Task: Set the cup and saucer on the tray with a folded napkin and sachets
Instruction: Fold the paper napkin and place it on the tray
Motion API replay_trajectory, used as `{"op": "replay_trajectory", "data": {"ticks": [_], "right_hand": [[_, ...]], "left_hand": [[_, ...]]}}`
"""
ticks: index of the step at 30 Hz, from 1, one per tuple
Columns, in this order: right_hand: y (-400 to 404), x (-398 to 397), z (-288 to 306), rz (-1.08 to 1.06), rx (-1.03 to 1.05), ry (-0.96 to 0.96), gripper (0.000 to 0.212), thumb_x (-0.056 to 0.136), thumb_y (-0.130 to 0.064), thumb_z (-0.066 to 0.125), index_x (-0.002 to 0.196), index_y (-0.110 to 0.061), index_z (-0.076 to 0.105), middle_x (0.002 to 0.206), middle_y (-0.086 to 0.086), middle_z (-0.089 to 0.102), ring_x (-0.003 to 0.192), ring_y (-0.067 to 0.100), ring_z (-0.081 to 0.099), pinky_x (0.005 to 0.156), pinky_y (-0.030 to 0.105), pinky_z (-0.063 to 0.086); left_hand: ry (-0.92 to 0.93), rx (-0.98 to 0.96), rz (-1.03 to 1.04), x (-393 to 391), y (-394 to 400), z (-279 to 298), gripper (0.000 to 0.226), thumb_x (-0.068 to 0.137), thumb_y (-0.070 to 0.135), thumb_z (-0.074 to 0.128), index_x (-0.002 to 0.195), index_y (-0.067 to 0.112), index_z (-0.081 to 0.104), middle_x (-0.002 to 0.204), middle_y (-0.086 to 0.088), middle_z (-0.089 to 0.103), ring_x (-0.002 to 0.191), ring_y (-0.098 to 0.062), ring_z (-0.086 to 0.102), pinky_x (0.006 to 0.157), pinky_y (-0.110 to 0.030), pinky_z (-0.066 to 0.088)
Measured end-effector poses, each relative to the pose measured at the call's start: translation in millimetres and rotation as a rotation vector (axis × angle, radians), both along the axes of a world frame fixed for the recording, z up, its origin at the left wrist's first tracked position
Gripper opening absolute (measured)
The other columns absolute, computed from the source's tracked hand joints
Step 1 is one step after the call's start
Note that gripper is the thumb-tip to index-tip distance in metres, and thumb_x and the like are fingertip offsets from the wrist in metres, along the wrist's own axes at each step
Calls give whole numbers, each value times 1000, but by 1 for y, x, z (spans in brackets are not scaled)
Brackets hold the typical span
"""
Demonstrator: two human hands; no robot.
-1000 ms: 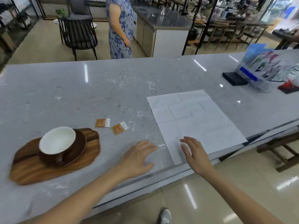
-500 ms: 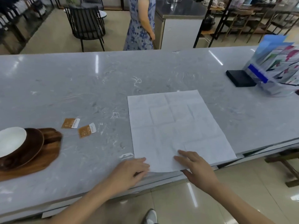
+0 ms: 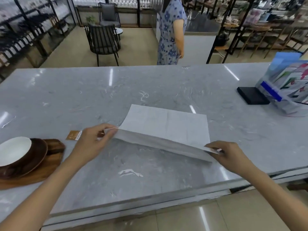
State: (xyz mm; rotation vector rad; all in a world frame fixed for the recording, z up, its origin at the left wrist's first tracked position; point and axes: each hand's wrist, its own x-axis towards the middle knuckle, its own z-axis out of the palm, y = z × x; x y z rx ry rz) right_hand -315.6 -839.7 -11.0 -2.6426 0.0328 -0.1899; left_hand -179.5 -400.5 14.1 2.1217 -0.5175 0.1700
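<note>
- Grip: the left hand [image 3: 93,142] and the right hand [image 3: 228,154] each pinch one near corner of the napkin [image 3: 166,129] between thumb and fingers, raising its near edge clear of the marble counter [image 3: 150,90]; the far part lies flat.
- Key relation: the lifted edge runs left to right between the hands; the napkin's far edge lies directly beyond it, so the fold would likely go away from the person.
- Left of the napkin: one sachet [image 3: 73,135] just beside the left hand; any second is hidden.
- Further left: the wooden tray [image 3: 50,165], bearing the saucer [image 3: 35,155] and cup [image 3: 13,150]; the left hand is nearer.
</note>
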Motion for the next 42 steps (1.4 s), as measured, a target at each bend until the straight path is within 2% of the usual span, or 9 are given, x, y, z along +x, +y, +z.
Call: {"op": "replay_trajectory", "data": {"ticks": [6, 10, 14, 20, 25, 30, 34, 40, 42], "right_hand": [[-9, 31, 96, -36, 239, -208, 13, 86, -50, 61, 88, -50, 73, 94, -38, 71, 89, -15, 65, 75, 2, 46], [-3, 50, 138, -19, 521, -419, 14, 80, -49, 72, 88, -40, 80, 94, -18, 78, 87, 1, 70, 76, 13, 55], [8, 66, 169, -11, 721, -523, 10, 85, -38, 74, 79, -32, 80, 82, -14, 76, 77, -2, 69, 65, 11, 54], [27, 98, 194, -48, 822, -634, 23, 86, -46, 73, 72, -28, 77, 70, -12, 74, 64, 1, 66, 54, 17, 54], [36, 140, 178, -52, 799, -490, 17, 90, -39, 73, 86, -25, 81, 87, -4, 80, 77, 9, 75, 62, 21, 60], [33, 172, 140, -26, 731, -342, 32, 94, -35, 70, 85, -4, 76, 83, 15, 76, 72, 17, 68, 66, 35, 56], [28, 185, 122, -26, 690, -277, 40, 93, -35, 72, 85, 5, 72, 80, 10, 67, 74, 16, 60, 69, 37, 49], [20, 183, 105, -39, 493, -181, 20, 90, -36, 74, 89, -18, 82, 66, -17, 73, 54, -5, 60, 53, 12, 43], [18, 178, 99, -42, 411, -181, 16, 91, -36, 74, 92, -23, 82, 66, -24, 72, 54, -8, 59, 56, 15, 42]], "left_hand": [[-174, -167, 113, 24, 16, 67, 34, 94, 21, 69, 78, 51, 69, 80, 32, 71, 74, 15, 62, 65, -1, 43], [-257, -388, 111, 26, 22, 106, 23, 89, 32, 71, 83, 55, 75, 82, 31, 74, 77, 12, 67, 69, -4, 50], [-308, -523, 118, 34, 34, 135, 5, 86, 41, 74, 88, 43, 79, 84, 28, 76, 77, 6, 69, 72, -12, 56], [-333, -648, 215, 63, 53, 158, 18, 81, 47, 80, 91, 34, 81, 84, 17, 79, 73, -3, 69, 67, -21, 57], [-135, -560, 208, 111, 63, 137, 48, 74, 53, 83, 93, 9, 77, 86, -4, 77, 71, -18, 66, 67, -31, 54], [68, -407, 171, 137, 65, 103, 8, 87, 38, 75, 89, 32, 81, 86, 13, 81, 77, -3, 76, 62, -14, 57], [72, -350, 153, 146, 63, 92, 12, 91, 28, 73, 88, 36, 81, 88, 15, 80, 81, -2, 76, 66, -11, 57], [125, -214, 135, 141, 64, 74, 15, 91, 28, 73, 86, 41, 79, 93, 20, 78, 87, 1, 73, 73, -18, 56], [124, -176, 130, 134, 66, 67, 16, 91, 25, 73, 88, 40, 79, 93, 21, 78, 87, 2, 72, 75, -22, 56]]}}
